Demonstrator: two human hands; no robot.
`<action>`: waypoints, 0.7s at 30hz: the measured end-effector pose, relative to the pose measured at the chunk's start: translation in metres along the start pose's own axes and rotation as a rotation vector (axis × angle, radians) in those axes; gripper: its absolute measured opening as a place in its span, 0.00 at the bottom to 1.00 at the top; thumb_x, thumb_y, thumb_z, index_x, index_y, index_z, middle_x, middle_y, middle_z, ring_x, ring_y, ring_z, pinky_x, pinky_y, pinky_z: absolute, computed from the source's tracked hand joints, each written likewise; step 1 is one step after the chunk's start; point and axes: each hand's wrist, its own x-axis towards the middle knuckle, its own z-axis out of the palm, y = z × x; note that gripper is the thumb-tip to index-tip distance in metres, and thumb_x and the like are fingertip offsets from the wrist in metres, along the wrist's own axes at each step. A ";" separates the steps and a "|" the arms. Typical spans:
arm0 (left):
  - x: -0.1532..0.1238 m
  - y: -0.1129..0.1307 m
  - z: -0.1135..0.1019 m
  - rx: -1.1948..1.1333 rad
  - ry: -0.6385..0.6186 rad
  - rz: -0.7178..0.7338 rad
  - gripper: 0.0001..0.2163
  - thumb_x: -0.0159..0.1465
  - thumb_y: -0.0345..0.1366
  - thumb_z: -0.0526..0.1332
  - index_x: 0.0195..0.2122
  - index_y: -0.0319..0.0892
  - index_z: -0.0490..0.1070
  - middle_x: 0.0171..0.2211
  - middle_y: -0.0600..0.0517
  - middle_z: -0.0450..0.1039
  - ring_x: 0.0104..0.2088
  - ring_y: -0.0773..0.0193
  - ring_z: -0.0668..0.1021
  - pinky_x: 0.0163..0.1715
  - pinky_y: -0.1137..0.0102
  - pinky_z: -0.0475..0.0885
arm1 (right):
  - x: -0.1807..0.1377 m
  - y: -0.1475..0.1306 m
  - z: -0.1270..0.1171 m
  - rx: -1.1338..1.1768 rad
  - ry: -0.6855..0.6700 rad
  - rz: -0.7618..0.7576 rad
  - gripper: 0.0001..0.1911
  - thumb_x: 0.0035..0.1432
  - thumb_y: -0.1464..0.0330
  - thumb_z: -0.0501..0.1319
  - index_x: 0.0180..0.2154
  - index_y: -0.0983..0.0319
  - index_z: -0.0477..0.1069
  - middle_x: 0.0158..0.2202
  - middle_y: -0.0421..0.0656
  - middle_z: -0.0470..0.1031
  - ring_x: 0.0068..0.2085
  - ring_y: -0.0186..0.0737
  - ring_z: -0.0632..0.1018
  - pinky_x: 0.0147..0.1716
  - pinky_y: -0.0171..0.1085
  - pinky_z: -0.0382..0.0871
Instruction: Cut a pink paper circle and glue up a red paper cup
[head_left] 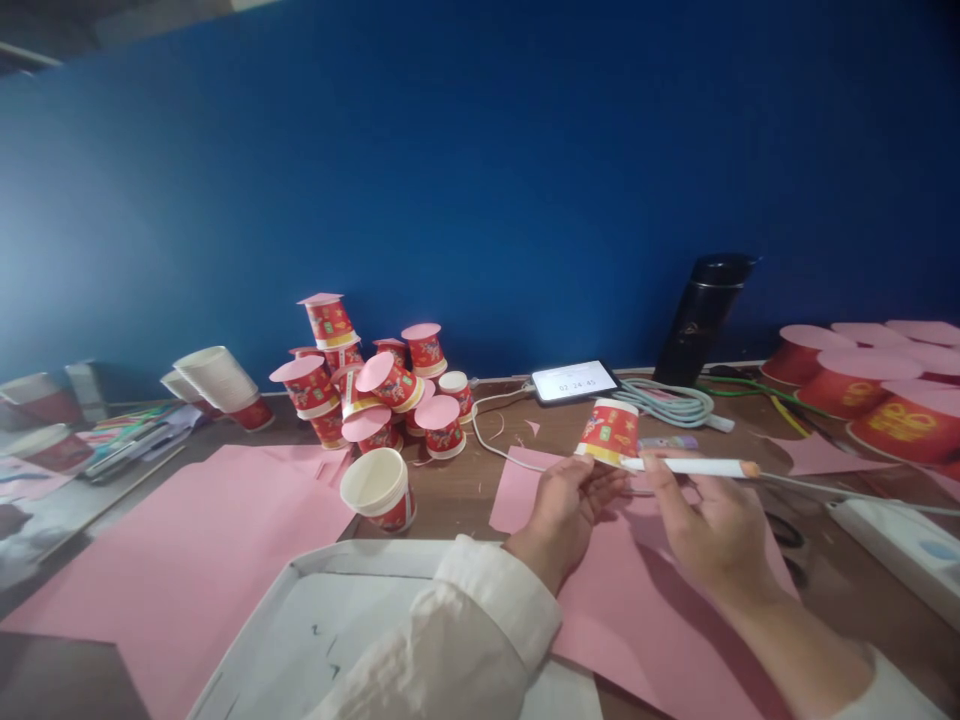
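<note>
My left hand (566,505) is closed on the lower edge of a small red paper cup (606,432) with a yellow band. The cup is upside down, its wide rim at the bottom. In my right hand (701,520) is a white pen-shaped tool (697,467) with an orange end, held nearly level. Its left tip is at the cup's rim; whether it touches cannot be made out. Below both hands lies a pink paper sheet (637,620).
Several red cups topped with pink paper discs (437,412) stand piled left of centre, near an upright cup (379,490). Behind are a phone (574,382), a coiled cable (675,402) and a black bottle (705,320). A white power strip (900,550) lies right.
</note>
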 end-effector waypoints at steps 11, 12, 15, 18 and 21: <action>0.001 0.000 0.002 -0.020 -0.025 0.030 0.10 0.67 0.29 0.59 0.34 0.33 0.79 0.33 0.40 0.83 0.32 0.60 0.84 0.40 0.69 0.76 | 0.000 0.001 0.001 -0.020 0.010 0.032 0.17 0.70 0.56 0.58 0.41 0.58 0.80 0.38 0.48 0.86 0.38 0.46 0.85 0.38 0.40 0.77; 0.002 -0.001 0.001 -0.018 -0.021 0.025 0.10 0.67 0.29 0.59 0.34 0.33 0.79 0.33 0.40 0.83 0.32 0.61 0.84 0.38 0.70 0.76 | -0.001 0.003 0.001 -0.023 0.010 0.030 0.17 0.70 0.56 0.58 0.40 0.58 0.80 0.37 0.47 0.86 0.38 0.46 0.85 0.37 0.40 0.77; 0.003 -0.001 0.000 -0.026 0.001 -0.003 0.10 0.67 0.29 0.59 0.34 0.33 0.79 0.33 0.40 0.83 0.32 0.60 0.84 0.34 0.71 0.74 | -0.003 0.005 0.002 -0.030 -0.003 0.024 0.16 0.69 0.56 0.59 0.39 0.58 0.81 0.36 0.47 0.86 0.38 0.47 0.86 0.38 0.40 0.77; 0.002 0.000 0.001 -0.028 -0.008 -0.002 0.09 0.66 0.29 0.60 0.33 0.33 0.79 0.33 0.41 0.83 0.32 0.60 0.84 0.36 0.70 0.75 | -0.003 0.005 0.002 -0.045 0.001 0.019 0.17 0.70 0.56 0.58 0.41 0.59 0.81 0.38 0.48 0.86 0.38 0.47 0.86 0.38 0.41 0.77; 0.000 0.001 0.003 -0.030 -0.014 0.009 0.10 0.67 0.27 0.58 0.32 0.34 0.79 0.32 0.42 0.83 0.32 0.61 0.84 0.41 0.69 0.76 | -0.002 0.005 0.002 -0.029 0.020 0.022 0.16 0.71 0.57 0.58 0.43 0.59 0.80 0.41 0.49 0.86 0.39 0.46 0.85 0.38 0.40 0.77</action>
